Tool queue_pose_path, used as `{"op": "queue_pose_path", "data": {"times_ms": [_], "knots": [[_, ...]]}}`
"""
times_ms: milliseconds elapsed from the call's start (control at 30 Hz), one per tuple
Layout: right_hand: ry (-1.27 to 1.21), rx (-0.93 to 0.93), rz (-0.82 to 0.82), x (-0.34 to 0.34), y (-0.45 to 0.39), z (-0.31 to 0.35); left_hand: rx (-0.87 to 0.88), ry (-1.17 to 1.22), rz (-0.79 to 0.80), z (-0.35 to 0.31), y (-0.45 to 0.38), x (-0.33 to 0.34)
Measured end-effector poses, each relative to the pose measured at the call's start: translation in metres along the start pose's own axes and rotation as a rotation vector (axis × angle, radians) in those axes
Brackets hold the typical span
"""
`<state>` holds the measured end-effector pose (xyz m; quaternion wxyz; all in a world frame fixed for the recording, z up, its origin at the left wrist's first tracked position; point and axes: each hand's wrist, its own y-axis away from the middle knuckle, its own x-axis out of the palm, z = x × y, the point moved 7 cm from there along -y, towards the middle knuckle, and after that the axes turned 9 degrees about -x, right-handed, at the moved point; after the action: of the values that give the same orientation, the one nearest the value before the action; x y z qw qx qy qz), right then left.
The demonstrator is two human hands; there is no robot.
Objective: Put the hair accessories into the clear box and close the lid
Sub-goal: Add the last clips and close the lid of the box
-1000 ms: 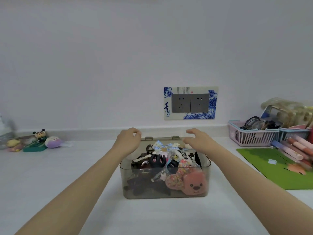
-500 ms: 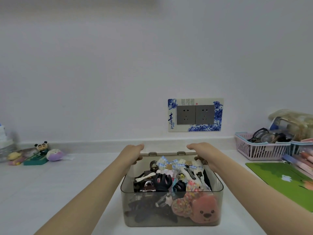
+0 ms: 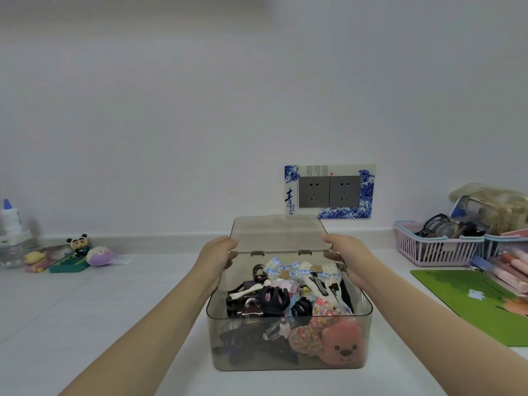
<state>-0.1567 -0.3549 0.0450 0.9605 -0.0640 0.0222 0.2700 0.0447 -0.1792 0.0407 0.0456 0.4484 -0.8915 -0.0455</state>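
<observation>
The clear smoky box (image 3: pixel 288 364) stands on the white counter in front of me, filled with hair accessories (image 3: pixel 288 295): black claw clips, blue checked bows, floral scrunchies and a pink bear clip against the front wall. Its hinged lid (image 3: pixel 278 232) stands upright at the box's back edge. My left hand (image 3: pixel 218 254) grips the lid's left edge with fingers curled round it. At the lid's right edge my right hand (image 3: pixel 341 252) grips the same way.
A pink basket (image 3: pixel 434 252) with glasses, a clear jar and pens sit at the right, beside a green mat (image 3: pixel 468 304). Small toy figures (image 3: pixel 77 252) and a white bottle (image 3: pixel 11 221) lie at the far left. A wall socket plate (image 3: pixel 328 191) is behind the box.
The lid has swung up from lying flat behind the box to standing upright, both hands rising with it. The view has tilted so the box sits lower in frame.
</observation>
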Motion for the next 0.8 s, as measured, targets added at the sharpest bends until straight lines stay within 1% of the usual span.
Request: {"op": "queue_pose_path", "data": {"times_ms": [233, 333, 433, 567, 700, 800], "knots": [[-0.141, 0.005, -0.025, -0.002, -0.005, -0.004, 0.097, -0.002, -0.016, -0.009, 0.009, 0.001], [-0.169, -0.008, -0.034, -0.004, -0.003, -0.002, 0.077, -0.046, -0.027, -0.008, 0.013, 0.0], [-0.134, -0.019, 0.007, -0.009, 0.002, -0.003, 0.093, -0.022, 0.038, -0.008, 0.021, -0.005], [-0.075, -0.031, 0.012, -0.023, 0.006, -0.002, 0.069, 0.018, 0.071, -0.006, 0.025, -0.02], [-0.055, -0.006, 0.074, -0.03, 0.013, 0.0, 0.036, -0.031, 0.096, -0.005, 0.039, -0.027], [-0.041, -0.007, 0.142, -0.029, 0.022, -0.002, 0.061, -0.076, 0.123, -0.001, 0.052, -0.028]]}}
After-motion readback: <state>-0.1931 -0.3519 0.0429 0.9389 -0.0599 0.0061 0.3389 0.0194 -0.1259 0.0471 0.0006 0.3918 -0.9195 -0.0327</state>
